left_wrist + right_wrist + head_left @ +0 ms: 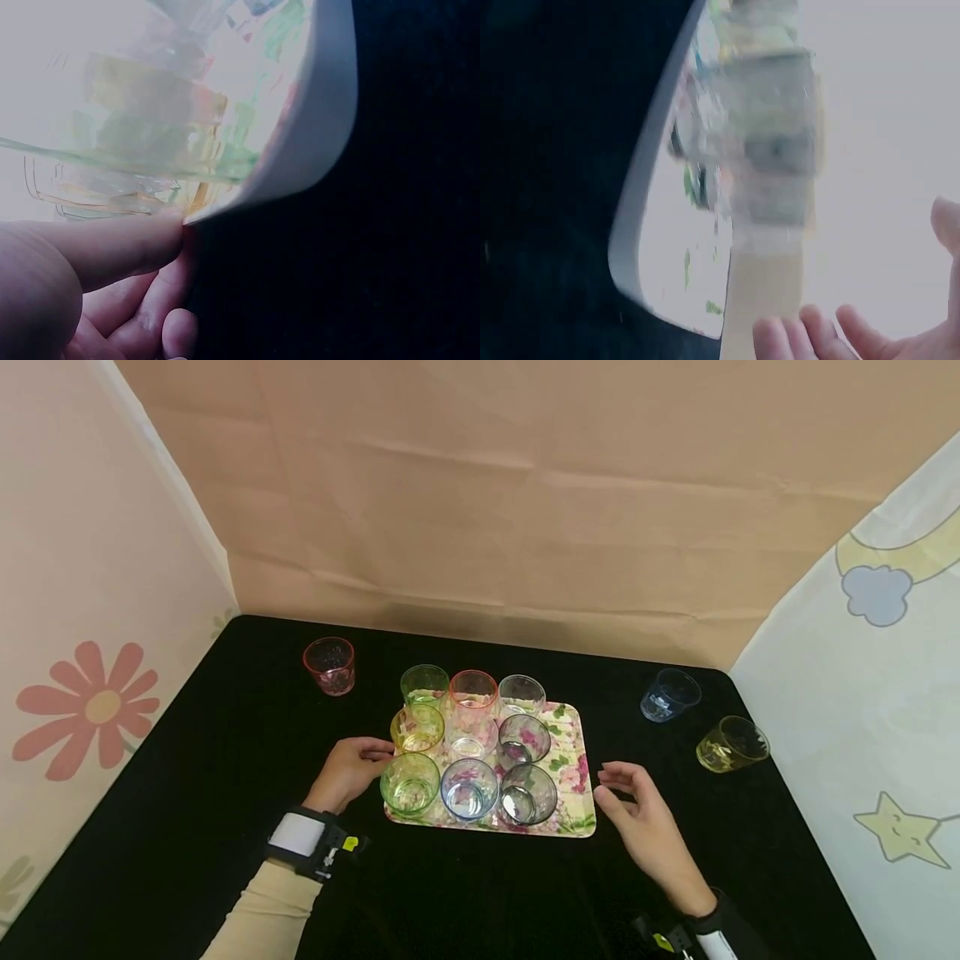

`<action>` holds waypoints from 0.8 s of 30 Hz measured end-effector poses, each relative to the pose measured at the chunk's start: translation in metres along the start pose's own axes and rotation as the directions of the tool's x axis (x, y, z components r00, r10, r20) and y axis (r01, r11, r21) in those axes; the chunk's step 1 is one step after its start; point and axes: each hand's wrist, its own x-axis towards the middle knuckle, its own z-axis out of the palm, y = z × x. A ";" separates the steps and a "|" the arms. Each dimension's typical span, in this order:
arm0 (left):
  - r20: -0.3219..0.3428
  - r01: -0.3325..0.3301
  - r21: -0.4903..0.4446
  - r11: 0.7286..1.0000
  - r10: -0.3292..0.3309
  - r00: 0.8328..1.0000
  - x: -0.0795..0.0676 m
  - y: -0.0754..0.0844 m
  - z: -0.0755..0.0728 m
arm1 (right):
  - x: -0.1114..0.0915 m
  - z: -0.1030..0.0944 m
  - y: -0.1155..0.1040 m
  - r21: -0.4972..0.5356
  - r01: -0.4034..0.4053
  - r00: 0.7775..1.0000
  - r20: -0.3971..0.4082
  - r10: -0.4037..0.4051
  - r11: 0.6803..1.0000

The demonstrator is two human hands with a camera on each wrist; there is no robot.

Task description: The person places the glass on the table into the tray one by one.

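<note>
Beige-sleeved left hand [349, 772] grips the flower-printed tray [572, 802], right hand [645, 818] relaxed beside it.

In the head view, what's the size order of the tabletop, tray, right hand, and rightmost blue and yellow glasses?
Largest to smallest:
Black tabletop
Flowered tray
Right hand
Blue glass and yellow glass: too alike to rank; nearness makes it unsure.
</note>
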 end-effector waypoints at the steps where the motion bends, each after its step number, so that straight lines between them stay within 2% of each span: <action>1: 0.000 0.000 0.000 1.000 0.000 1.000 0.000 0.000 0.000 | 0.001 -0.004 0.001 -0.019 -0.011 1.000 -0.008 0.011 1.000; 4: 0.000 0.001 -0.001 1.000 -0.001 1.000 0.000 0.001 0.000 | 0.003 -0.014 0.005 -0.056 -0.066 0.998 -0.006 0.066 0.996; 8: 0.005 -0.004 -0.003 1.000 0.004 1.000 0.000 0.001 0.000 | 0.005 -0.019 0.014 -0.133 -0.157 0.985 0.056 0.165 0.979; 15: 0.009 0.007 0.004 1.000 -0.007 1.000 0.001 0.000 -0.001 | 0.007 -0.008 0.032 -0.317 -0.235 0.927 0.213 0.310 0.919; 19: 0.012 0.007 0.002 1.000 -0.007 1.000 0.001 -0.001 -0.001 | 0.006 -0.001 0.037 -0.355 -0.212 0.910 0.269 0.317 0.910; 24: 0.015 0.006 0.001 1.000 -0.006 1.000 0.002 -0.001 -0.001 | 0.006 0.004 0.040 -0.364 -0.180 0.912 0.287 0.294 0.914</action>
